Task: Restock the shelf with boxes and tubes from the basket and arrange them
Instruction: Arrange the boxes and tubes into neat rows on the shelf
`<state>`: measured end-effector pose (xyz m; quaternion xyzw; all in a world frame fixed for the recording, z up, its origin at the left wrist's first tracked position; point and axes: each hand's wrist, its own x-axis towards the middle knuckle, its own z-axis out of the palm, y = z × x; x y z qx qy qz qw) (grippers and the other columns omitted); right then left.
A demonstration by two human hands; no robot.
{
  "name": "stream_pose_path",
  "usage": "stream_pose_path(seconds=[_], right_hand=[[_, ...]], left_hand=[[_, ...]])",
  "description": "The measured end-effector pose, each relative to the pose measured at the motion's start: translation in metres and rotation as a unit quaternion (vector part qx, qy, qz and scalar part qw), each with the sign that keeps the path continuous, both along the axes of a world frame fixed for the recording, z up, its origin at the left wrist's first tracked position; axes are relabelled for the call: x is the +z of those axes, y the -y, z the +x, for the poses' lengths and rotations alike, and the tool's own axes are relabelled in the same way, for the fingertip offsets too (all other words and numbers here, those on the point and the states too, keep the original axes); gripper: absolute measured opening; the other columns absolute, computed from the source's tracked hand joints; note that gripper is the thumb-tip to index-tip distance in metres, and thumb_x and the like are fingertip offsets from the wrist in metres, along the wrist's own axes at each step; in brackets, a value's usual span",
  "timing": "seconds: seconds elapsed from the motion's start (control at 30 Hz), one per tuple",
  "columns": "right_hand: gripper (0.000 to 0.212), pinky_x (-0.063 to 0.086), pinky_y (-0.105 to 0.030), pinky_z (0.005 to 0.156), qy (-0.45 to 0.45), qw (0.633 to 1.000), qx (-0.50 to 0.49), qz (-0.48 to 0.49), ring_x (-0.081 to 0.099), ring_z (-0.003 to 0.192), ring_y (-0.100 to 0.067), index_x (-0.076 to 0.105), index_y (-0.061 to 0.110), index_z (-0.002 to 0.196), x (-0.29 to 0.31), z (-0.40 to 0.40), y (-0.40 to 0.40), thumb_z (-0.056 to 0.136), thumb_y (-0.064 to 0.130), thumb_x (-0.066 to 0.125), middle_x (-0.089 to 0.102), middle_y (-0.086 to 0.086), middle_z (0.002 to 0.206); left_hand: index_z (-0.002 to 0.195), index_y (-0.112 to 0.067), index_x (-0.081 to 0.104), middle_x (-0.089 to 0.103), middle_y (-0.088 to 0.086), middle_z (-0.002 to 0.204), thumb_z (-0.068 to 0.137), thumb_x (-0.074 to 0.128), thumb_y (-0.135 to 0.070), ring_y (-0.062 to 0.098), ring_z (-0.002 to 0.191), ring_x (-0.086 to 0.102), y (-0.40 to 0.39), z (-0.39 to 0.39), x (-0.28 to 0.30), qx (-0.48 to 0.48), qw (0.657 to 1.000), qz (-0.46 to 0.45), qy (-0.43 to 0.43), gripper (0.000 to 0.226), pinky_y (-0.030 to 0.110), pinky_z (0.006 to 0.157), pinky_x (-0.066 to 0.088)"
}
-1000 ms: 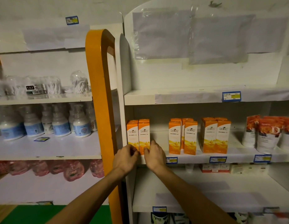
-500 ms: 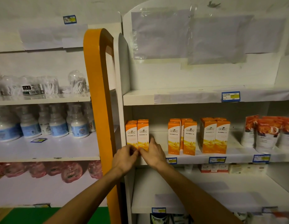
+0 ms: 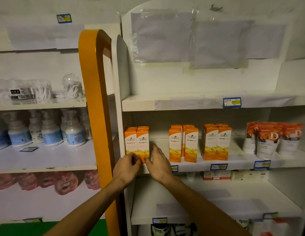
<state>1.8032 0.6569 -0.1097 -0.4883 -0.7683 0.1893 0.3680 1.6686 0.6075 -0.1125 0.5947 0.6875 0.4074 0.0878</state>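
Note:
Two orange-and-white boxes (image 3: 137, 142) stand side by side at the left end of the middle shelf (image 3: 196, 165). My left hand (image 3: 127, 168) is at their lower front, its curled fingertips pinching the bottom edge. My right hand (image 3: 159, 163) rests against the right box's lower right corner, thumb on the front, fingers straight along its side. More orange boxes (image 3: 183, 144) stand further right, then another group of orange boxes (image 3: 216, 142). The basket is out of sight.
White-and-orange tubes (image 3: 271, 139) stand at the shelf's right end. An orange upright (image 3: 95, 99) divides the two shelving units. Pump bottles (image 3: 46, 132) fill the left unit's middle shelf. Small boxes (image 3: 216, 175) sit on the shelf below. A gap lies between the box groups.
Both hands have stayed at the base of the two left boxes. The right hand's fingers have shifted slightly along the right box's side, and the left hand's fingertips have closed in on the bottom edge.

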Motion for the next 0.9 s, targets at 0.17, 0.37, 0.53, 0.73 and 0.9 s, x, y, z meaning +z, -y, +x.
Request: stream_pose_path(seconds=[0.17, 0.37, 0.53, 0.73, 0.9], right_hand=[[0.038, 0.054, -0.03, 0.095, -0.062, 0.995, -0.055, 0.052, 0.059, 0.114, -0.011, 0.053, 0.028, 0.134, -0.003, 0.048, 0.015, 0.096, 0.025, 0.059, 0.062, 0.007, 0.127], [0.034, 0.051, -0.027, 0.098, -0.127, 0.983, -0.089, 0.096, 0.055, 0.121, -0.012, 0.056, 0.023, 0.131, -0.003, 0.098, 0.026, 0.098, 0.015, 0.053, 0.059, 0.005, 0.131], [0.05, 0.043, -0.023, 0.104, -0.149, 0.982, -0.071, 0.09, 0.048, 0.13, -0.012, 0.046, 0.019, 0.144, 0.0, 0.103, 0.024, 0.095, 0.01, 0.055, 0.051, 0.005, 0.142], [0.056, 0.046, -0.031, 0.107, -0.136, 0.987, -0.063, 0.058, 0.046, 0.134, -0.014, 0.041, 0.022, 0.146, 0.001, 0.098, 0.014, 0.093, 0.014, 0.057, 0.049, 0.005, 0.144], [0.054, 0.045, -0.034, 0.108, -0.113, 0.99, -0.065, 0.053, 0.043, 0.136, -0.014, 0.039, 0.024, 0.148, -0.004, 0.1, 0.009, 0.097, 0.021, 0.055, 0.047, 0.007, 0.146]], left_hand=[[0.096, -0.027, 0.063, 0.071, -0.006, 0.095, 0.095, 0.062, -0.022, 0.012, 0.088, 0.069, 0.001, 0.031, 0.0, -0.05, 0.999, -0.004, 0.003, 0.006, 0.036, 0.082, 0.06], [0.111, -0.02, 0.06, 0.068, -0.004, 0.103, 0.093, 0.064, -0.014, 0.009, 0.087, 0.067, -0.006, 0.078, 0.012, -0.06, 0.998, 0.029, -0.008, 0.019, 0.008, 0.062, 0.046], [0.147, -0.015, 0.037, 0.049, 0.004, 0.143, 0.092, 0.066, -0.014, 0.016, 0.114, 0.059, -0.015, 0.099, 0.023, -0.071, 0.997, 0.008, 0.003, 0.062, 0.019, 0.08, 0.053], [0.153, -0.015, 0.025, 0.044, 0.008, 0.149, 0.085, 0.072, -0.018, 0.027, 0.131, 0.05, -0.031, 0.109, 0.034, -0.095, 0.992, -0.039, 0.07, 0.082, 0.044, 0.1, 0.053], [0.147, -0.014, 0.033, 0.058, 0.008, 0.136, 0.091, 0.059, 0.001, 0.015, 0.109, 0.056, -0.048, 0.122, 0.041, -0.151, 0.967, -0.073, 0.193, 0.064, 0.023, 0.082, 0.048]])
